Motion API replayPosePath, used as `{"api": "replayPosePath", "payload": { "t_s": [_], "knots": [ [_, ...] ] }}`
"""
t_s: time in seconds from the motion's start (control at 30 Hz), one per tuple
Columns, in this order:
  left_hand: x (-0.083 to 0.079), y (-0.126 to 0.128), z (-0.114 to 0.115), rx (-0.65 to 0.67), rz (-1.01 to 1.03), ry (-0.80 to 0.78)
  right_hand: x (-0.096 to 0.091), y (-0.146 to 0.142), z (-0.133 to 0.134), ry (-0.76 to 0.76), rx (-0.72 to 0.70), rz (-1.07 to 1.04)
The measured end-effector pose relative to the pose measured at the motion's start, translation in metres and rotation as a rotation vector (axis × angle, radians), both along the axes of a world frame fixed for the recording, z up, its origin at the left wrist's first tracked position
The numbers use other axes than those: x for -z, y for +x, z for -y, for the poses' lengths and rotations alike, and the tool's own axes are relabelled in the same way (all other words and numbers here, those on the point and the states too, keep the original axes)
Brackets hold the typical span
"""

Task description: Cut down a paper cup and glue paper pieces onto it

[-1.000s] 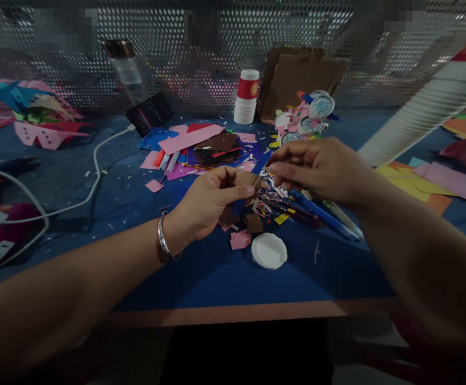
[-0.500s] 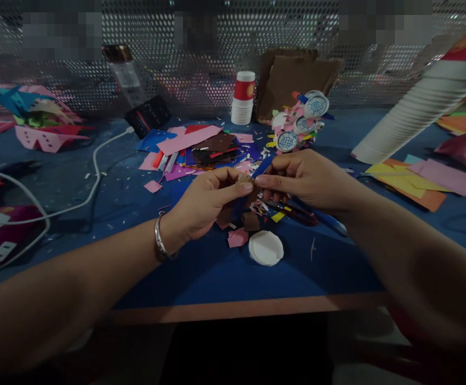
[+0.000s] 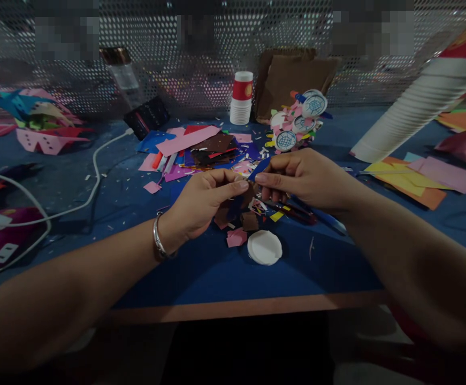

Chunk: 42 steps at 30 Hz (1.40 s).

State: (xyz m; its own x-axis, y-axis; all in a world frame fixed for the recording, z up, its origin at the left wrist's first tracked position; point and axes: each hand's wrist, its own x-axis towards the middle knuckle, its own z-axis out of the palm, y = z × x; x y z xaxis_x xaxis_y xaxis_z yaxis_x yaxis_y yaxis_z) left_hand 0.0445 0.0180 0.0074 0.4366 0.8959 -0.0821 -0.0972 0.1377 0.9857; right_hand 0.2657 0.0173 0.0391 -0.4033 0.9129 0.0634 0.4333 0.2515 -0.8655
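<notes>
My left hand [image 3: 200, 206], with a silver bracelet at the wrist, pinches a small brown paper piece [image 3: 249, 193] between thumb and forefinger above the blue table [image 3: 200, 278]. My right hand [image 3: 305, 179] meets it fingertip to fingertip, its fingers also pinched on the same brown piece. Under the hands lie brown and pink paper scraps [image 3: 237, 235] and a white round lid [image 3: 265, 247]. Scissors with dark red handles [image 3: 292, 211] and a blue pen [image 3: 329, 220] lie just below my right hand.
A heap of coloured paper sheets [image 3: 200, 147] lies behind the hands. A stack of red-and-white cups [image 3: 241, 99] and paper discs [image 3: 297, 120] stand farther back. A long leaning cup stack [image 3: 417, 107] is at the right, a white cable [image 3: 96, 171] at the left.
My right hand moved left and closed in on the brown piece held by my left hand; both hands now pinch it together, slightly lower over the table.
</notes>
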Motion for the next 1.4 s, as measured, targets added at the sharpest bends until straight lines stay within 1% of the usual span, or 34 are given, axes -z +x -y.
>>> {"api": "replayPosePath", "payload": {
  "t_s": [0.23, 0.47, 0.6, 0.93, 1.13, 1.27, 1.4],
  "knots": [
    [0.0030, 0.0013, 0.0002, 0.024, -0.032, 0.069, 0.0006, -0.0012, 0.0003, -0.010, 0.001, 0.001],
    [0.0048, 0.0014, -0.0005, 0.007, -0.085, 0.146, 0.0024, 0.0007, -0.0014, -0.001, -0.013, 0.029],
    [0.0053, 0.0003, -0.0005, 0.002, -0.110, 0.163, 0.0034, 0.0008, -0.0019, 0.002, -0.006, 0.038],
    [0.0060, -0.0005, -0.0016, 0.043, -0.080, 0.236, 0.0019, -0.0004, -0.0010, 0.010, 0.007, 0.040],
    [0.0062, -0.0002, -0.0006, 0.030, -0.092, 0.220, 0.0017, 0.0006, -0.0016, -0.009, -0.013, 0.026],
    [0.0060, 0.0007, -0.0001, 0.018, -0.088, 0.182, 0.0015, 0.0019, -0.0016, -0.013, -0.017, 0.029],
    [0.0055, 0.0011, -0.0004, 0.042, -0.074, 0.165, -0.0001, 0.0027, -0.0020, 0.009, -0.019, 0.018]
  ]
}}
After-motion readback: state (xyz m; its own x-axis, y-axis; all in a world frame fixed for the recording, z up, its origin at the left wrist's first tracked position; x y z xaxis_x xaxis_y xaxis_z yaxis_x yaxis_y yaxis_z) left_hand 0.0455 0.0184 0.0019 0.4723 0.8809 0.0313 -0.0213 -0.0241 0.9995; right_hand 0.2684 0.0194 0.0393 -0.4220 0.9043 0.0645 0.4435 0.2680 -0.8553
